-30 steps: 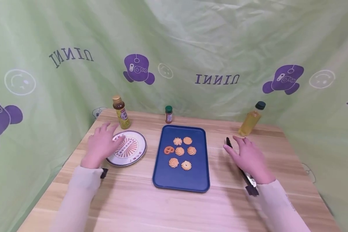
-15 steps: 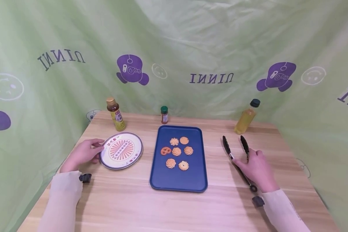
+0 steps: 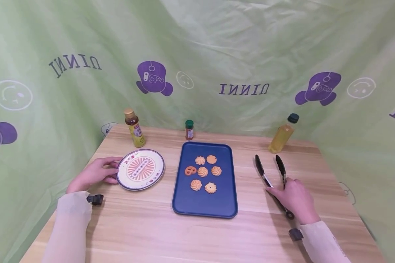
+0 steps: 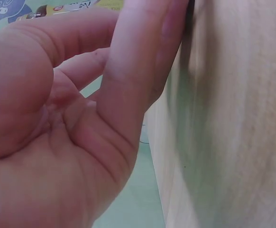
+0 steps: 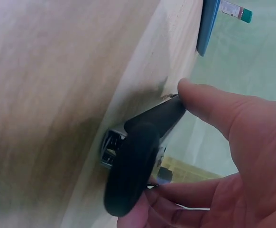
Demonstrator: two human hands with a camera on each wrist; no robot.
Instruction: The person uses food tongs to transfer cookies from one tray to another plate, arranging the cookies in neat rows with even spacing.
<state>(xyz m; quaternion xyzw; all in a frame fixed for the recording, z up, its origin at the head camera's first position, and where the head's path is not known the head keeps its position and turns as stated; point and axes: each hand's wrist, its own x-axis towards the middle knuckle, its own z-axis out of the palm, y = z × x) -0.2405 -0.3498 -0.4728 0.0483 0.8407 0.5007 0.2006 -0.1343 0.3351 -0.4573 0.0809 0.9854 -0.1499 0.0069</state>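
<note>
While L grip (image 3: pixel 97 172) pinches wht, red-rayed plate (image 3: pixel 140 170), R grip (image 3: pixel 297 200) holds splayed blk/silver tongs (image 3: pixel 266 181).

We read INNIU, its Ns reversed, twice in full on the green curtain (image 3: pixel 200 40) and once cut off at the right, while the lettering on the plate (image 3: pixel 140 169), gold-capped bottle (image 3: pixel 136 130) and green-capped jar (image 3: pixel 189 132) is too small to make out.

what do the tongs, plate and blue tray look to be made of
The tongs: metal, probably, from the silvery strip, with matte black tips, maybe silicone. The plate: likely glazed ceramic or melamine, smooth white with a printed pattern. The blue tray: perhaps plastic or coated metal, evenly coloured, dull.
</note>
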